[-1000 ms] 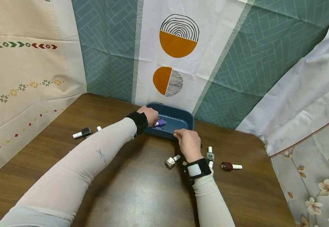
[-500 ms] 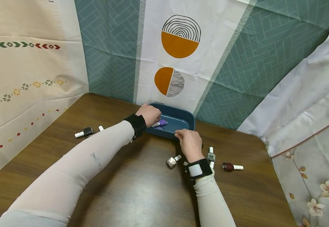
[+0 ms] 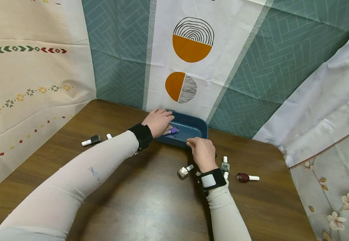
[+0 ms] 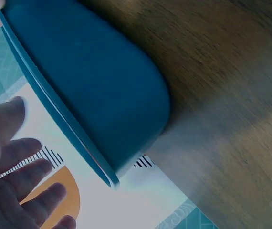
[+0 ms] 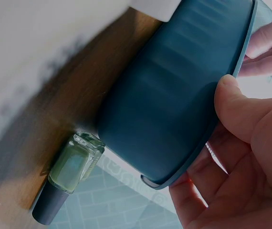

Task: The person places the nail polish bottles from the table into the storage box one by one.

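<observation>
A blue tray (image 3: 192, 124) stands against the back curtain, with a purple nail polish bottle (image 3: 174, 130) with a white cap lying in it. My left hand (image 3: 158, 122) hovers over the tray's left end, just above that bottle. In the left wrist view its fingers (image 4: 28, 171) are spread apart and hold nothing. My right hand (image 3: 202, 152) pinches the tray's front rim near the right corner. The right wrist view shows the thumb (image 5: 231, 95) on the outer wall and the other fingers past the rim.
Right of centre lie a glittery silver bottle (image 3: 183, 172), a speckled grey bottle (image 3: 225, 166) and a dark red bottle (image 3: 243, 177). A green bottle (image 5: 69, 169) with a black cap is close to the tray. At left lies a black bottle (image 3: 95, 139) near a white cap (image 3: 109, 136).
My left hand has uncurled its fingers and lifted off beside the purple bottle, which stays lying in the tray. The right hand keeps its place on the rim. The head view shifted slightly.
</observation>
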`<state>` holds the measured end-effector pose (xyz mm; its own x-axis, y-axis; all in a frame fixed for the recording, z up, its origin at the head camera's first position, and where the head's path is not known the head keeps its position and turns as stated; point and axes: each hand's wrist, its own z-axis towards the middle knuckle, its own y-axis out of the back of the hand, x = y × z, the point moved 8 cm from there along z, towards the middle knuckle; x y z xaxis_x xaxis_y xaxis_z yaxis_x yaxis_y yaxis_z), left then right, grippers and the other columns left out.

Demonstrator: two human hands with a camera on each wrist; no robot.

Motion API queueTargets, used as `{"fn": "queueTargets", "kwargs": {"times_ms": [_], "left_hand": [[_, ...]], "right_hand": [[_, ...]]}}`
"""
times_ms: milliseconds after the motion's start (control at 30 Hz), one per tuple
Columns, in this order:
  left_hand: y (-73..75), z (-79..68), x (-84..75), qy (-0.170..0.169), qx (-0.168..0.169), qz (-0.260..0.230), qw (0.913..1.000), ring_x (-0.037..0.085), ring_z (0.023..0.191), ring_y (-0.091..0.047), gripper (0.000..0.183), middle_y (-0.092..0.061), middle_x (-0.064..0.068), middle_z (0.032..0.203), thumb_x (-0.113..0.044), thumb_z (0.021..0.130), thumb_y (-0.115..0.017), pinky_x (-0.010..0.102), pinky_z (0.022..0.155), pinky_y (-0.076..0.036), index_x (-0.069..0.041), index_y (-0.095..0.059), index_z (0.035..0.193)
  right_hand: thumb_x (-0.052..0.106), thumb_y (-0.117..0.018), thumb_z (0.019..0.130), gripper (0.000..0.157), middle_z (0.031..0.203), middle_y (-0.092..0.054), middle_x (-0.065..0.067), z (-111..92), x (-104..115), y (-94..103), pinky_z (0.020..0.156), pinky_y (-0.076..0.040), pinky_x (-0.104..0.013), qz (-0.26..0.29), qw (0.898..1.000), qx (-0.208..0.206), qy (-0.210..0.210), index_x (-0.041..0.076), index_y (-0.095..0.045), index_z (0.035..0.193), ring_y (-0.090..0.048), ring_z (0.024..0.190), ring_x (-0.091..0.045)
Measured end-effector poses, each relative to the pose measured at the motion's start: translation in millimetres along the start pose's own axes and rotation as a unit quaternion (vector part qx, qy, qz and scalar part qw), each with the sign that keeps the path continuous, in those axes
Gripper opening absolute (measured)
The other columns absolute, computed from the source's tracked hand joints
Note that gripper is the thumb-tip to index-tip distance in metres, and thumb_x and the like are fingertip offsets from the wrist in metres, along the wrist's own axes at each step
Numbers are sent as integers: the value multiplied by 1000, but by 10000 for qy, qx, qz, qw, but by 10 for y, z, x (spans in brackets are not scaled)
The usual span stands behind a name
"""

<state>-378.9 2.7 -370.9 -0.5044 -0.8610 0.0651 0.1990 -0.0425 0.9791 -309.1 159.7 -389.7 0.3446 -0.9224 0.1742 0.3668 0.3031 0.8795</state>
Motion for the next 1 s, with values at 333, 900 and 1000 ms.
{"fn": "queueTargets", "kwargs": {"times_ms": [333, 900, 1000], "left_hand": [[143, -151, -11, -285, -628, -95, 9976, 28, 138, -33, 57, -41, 6, 147, -50, 95, -43, 50, 113, -24, -15, -42, 141], [229, -452, 139, -144, -870, -208, 9959, 31, 139, -30, 63, -37, 8, 149, -50, 93, -47, 50, 113, -24, -12, -38, 143], [227, -503, 182, -121, -842, -197, 9962, 31, 140, -29, 63, -36, 8, 150, -50, 93, -46, 50, 113, -23, -12, -38, 143]], "right_hand": [[27, -66, 86, 14, 87, -74, 2, -5, -6, 3, 74, -51, -40, -10, 10000, -32, 31, 23, -74, 96, -68, 78, -21], [27, -65, 87, 15, 88, -74, 3, -13, 5, 5, 82, -49, -40, 5, 9999, -95, 54, 23, -74, 97, -68, 81, -21], [27, -65, 87, 15, 88, -73, 3, -16, 7, 8, 82, -50, -40, 2, 9999, -100, 69, 23, -75, 97, -68, 81, -21]]}}
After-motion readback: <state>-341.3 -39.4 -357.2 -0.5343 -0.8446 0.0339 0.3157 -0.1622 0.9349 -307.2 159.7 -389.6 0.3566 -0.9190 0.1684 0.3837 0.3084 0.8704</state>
